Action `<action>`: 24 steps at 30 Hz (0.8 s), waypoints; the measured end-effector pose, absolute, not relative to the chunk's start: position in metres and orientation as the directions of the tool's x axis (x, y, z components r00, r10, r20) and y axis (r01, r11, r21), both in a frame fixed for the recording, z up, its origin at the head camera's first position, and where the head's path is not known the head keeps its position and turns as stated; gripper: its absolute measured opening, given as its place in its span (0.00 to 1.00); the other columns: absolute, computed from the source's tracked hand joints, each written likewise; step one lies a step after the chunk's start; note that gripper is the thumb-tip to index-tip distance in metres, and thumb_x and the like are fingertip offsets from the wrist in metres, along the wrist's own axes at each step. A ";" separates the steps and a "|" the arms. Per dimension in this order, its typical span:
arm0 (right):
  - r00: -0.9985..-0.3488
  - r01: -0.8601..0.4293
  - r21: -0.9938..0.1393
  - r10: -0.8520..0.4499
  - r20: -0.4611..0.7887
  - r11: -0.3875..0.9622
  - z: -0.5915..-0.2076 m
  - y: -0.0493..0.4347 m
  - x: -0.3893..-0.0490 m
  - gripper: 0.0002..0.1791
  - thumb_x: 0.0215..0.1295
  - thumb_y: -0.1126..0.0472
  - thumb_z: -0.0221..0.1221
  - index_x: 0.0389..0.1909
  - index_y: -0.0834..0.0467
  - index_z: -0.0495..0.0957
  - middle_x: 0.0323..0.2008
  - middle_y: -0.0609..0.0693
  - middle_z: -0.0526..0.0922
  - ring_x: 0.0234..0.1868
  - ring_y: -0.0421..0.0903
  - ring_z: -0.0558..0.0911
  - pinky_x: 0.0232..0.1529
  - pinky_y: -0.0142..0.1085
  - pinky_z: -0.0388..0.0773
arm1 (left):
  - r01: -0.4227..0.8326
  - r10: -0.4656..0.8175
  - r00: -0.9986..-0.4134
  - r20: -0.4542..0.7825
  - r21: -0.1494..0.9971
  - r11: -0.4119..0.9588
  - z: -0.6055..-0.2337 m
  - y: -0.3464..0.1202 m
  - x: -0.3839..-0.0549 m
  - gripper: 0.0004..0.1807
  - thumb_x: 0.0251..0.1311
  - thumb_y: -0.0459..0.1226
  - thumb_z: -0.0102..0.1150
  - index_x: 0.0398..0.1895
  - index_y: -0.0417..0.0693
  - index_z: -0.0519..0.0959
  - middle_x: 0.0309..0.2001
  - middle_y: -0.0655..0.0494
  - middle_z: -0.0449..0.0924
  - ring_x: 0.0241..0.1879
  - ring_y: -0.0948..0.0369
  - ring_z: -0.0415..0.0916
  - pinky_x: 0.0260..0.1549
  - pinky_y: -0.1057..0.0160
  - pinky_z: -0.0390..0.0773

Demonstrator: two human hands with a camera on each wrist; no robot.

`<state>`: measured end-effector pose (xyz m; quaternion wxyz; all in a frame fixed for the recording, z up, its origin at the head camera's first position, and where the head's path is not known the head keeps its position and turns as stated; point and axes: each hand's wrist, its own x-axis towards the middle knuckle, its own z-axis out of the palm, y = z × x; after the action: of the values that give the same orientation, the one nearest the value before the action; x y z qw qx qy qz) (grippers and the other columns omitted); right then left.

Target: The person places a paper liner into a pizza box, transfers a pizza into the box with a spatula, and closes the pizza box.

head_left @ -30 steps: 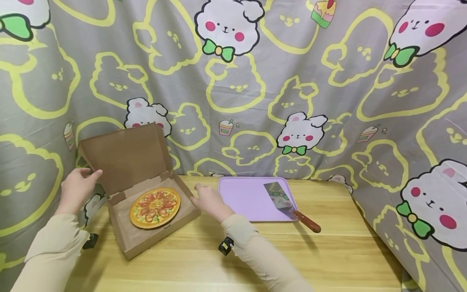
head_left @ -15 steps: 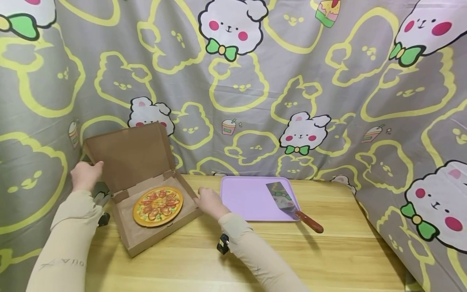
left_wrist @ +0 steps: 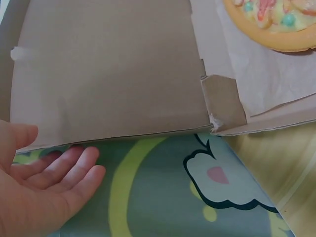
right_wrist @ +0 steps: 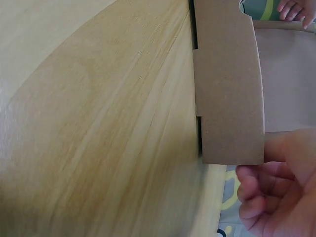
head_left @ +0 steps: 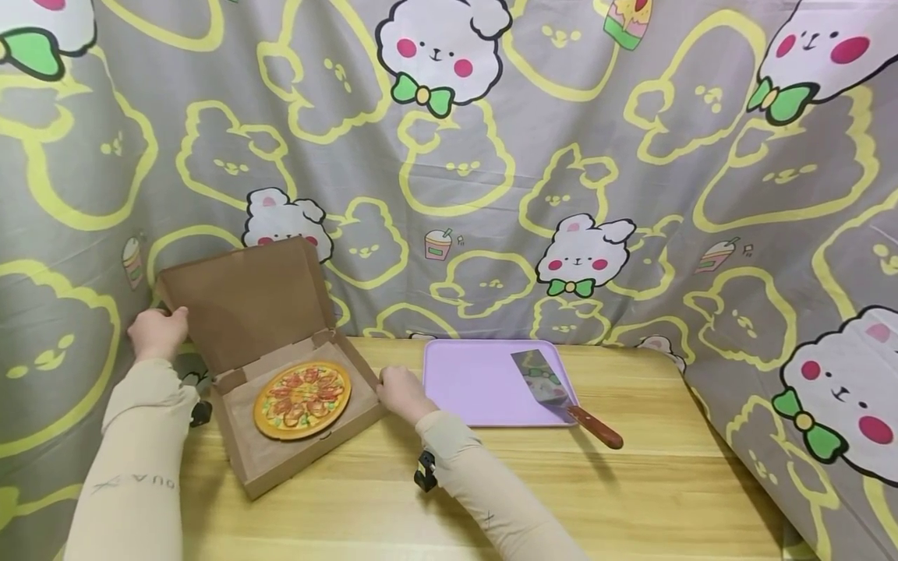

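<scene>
An open cardboard pizza box (head_left: 281, 466) stands at the left of the table, holding a toy-like pizza (head_left: 303, 400) on brown paper. Its raised lid (head_left: 249, 308) leans back toward the curtain. My left hand (head_left: 158, 333) is at the lid's left edge. In the left wrist view the left thumb overlaps the lid's inner face while loosely bent fingers (left_wrist: 74, 170) lie just outside its edge. My right hand (head_left: 404, 391) grips the box's right side; the right wrist view shows curled fingers (right_wrist: 252, 195) at the wall's end, the thumb tip hidden behind the cardboard.
A purple tray (head_left: 470, 382) lies right of the box on the wooden table (head_left: 491, 467). Across its right side rests a metal spatula (head_left: 539, 378), the brown handle sticking out past the tray's edge. A grey patterned curtain (head_left: 463, 171) surrounds the table's back and sides.
My left hand has risen and turned at the lid's left edge, its fingers less visible from above. My right hand's fingers have drawn in at the box's side. Box, pizza and tray hold their places.
</scene>
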<state>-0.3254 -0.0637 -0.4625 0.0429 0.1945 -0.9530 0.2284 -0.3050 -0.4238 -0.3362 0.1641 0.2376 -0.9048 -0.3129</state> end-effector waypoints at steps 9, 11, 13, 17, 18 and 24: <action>-0.906 -0.422 -0.365 -0.371 0.204 0.830 -0.465 -0.063 -0.327 0.08 0.60 0.64 0.59 0.22 0.57 0.80 0.25 0.51 0.84 0.22 0.43 0.75 0.22 0.36 0.71 | -0.314 -0.513 -0.846 0.146 0.642 0.700 -0.341 -0.428 -0.311 0.32 0.70 0.44 0.34 0.57 0.19 0.67 0.61 0.19 0.62 0.62 0.26 0.56 0.65 0.37 0.58; -0.904 -0.426 -0.363 -0.375 0.204 0.829 -0.465 -0.062 -0.327 0.08 0.59 0.65 0.59 0.21 0.58 0.79 0.25 0.51 0.84 0.22 0.43 0.76 0.22 0.35 0.71 | -0.313 -0.517 -0.843 0.150 0.645 0.697 -0.341 -0.429 -0.314 0.32 0.70 0.44 0.34 0.56 0.19 0.68 0.60 0.18 0.62 0.62 0.25 0.56 0.64 0.37 0.58; -0.903 -0.429 -0.359 -0.378 0.205 0.829 -0.464 -0.060 -0.325 0.08 0.59 0.65 0.59 0.21 0.57 0.79 0.25 0.51 0.85 0.22 0.43 0.76 0.22 0.35 0.72 | -0.314 -0.523 -0.839 0.153 0.648 0.694 -0.342 -0.428 -0.316 0.32 0.69 0.45 0.34 0.54 0.18 0.69 0.60 0.16 0.61 0.62 0.24 0.56 0.64 0.36 0.58; -0.903 -0.430 -0.367 -0.383 0.196 0.825 -0.463 -0.055 -0.323 0.08 0.59 0.64 0.60 0.21 0.57 0.79 0.24 0.50 0.84 0.22 0.43 0.76 0.23 0.33 0.72 | -0.329 -0.533 -0.833 0.150 0.641 0.693 -0.344 -0.426 -0.320 0.32 0.69 0.44 0.33 0.52 0.16 0.68 0.58 0.14 0.61 0.61 0.23 0.56 0.62 0.34 0.60; -0.903 -0.430 -0.369 -0.385 0.193 0.824 -0.463 -0.054 -0.322 0.08 0.59 0.64 0.59 0.21 0.57 0.79 0.24 0.50 0.84 0.22 0.43 0.76 0.23 0.33 0.72 | -0.333 -0.536 -0.830 0.156 0.633 0.699 -0.344 -0.425 -0.320 0.31 0.69 0.43 0.32 0.50 0.15 0.68 0.58 0.13 0.61 0.60 0.22 0.57 0.60 0.33 0.61; -0.914 -0.406 -0.385 -0.369 0.170 0.829 -0.462 -0.044 -0.320 0.06 0.56 0.66 0.60 0.21 0.59 0.78 0.22 0.50 0.82 0.21 0.43 0.73 0.23 0.34 0.72 | -0.322 -0.553 -0.804 0.219 0.621 0.714 -0.347 -0.413 -0.325 0.27 0.69 0.39 0.29 0.48 0.18 0.68 0.55 0.14 0.64 0.57 0.22 0.61 0.54 0.31 0.65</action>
<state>-0.3204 -0.0440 -0.4618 0.0441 0.2026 -0.9553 0.2106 -0.3250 -0.4133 -0.3465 0.1986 0.2417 -0.9043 -0.2905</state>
